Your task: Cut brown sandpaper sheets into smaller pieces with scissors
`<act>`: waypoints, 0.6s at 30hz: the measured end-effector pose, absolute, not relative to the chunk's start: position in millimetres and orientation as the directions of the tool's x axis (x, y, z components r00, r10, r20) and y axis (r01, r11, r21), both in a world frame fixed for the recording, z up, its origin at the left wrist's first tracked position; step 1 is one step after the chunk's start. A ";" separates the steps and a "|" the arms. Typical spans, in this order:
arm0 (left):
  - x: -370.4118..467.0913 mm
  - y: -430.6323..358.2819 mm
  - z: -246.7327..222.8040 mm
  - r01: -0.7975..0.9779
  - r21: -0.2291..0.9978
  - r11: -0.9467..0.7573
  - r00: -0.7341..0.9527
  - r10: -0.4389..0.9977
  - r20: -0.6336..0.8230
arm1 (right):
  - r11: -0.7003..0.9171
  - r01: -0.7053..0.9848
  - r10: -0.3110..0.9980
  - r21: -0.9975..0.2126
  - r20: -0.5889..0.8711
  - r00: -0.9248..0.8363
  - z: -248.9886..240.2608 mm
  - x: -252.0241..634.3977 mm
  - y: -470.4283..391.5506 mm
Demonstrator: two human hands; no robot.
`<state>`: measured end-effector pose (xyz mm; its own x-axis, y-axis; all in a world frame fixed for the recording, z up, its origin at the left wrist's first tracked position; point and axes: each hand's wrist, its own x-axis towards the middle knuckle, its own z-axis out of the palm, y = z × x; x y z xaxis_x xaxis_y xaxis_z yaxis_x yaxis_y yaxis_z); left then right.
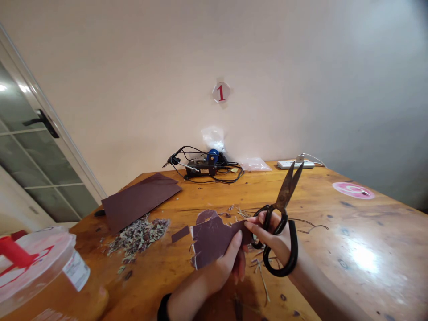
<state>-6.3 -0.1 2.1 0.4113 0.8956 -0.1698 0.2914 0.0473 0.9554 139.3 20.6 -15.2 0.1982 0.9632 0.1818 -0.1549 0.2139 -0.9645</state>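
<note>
A ragged piece of maroon paper (214, 243) with torn whitish edges is held between both hands above the wooden table. My left hand (224, 269) is closed on its lower right part, thumb on top and fingers beneath. With thumb and forefinger, my right hand (272, 232) pinches the right end of the same paper. Black-handled scissors (284, 194) hang on my right hand, a finger loop around its fingers. Their blades point upward and stand slightly apart. A small maroon strip (180, 234) lies just left of the paper.
Larger maroon sheets (140, 200) lie at the left, beside a heap of dry shredded leaves (140, 236). A lidded plastic tub (36, 272) stands front left. At the back are a soldering tool with cables (200, 167), plastic bags (256, 164) and a power strip (296, 165).
</note>
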 end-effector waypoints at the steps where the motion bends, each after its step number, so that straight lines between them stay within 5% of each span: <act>1: -6.5 0.0 2.2 0.293 0.955 0.045 0.414 0.894 -0.170 | 0.211 -0.158 0.964 -0.965 0.178 0.199 -15.2 139.3 20.6; 18: -7.5 1.1 -4.7 0.253 0.967 0.027 0.416 0.899 -0.134 | 0.239 -0.113 0.959 -0.964 0.216 0.185 -17.8 140.2 22.4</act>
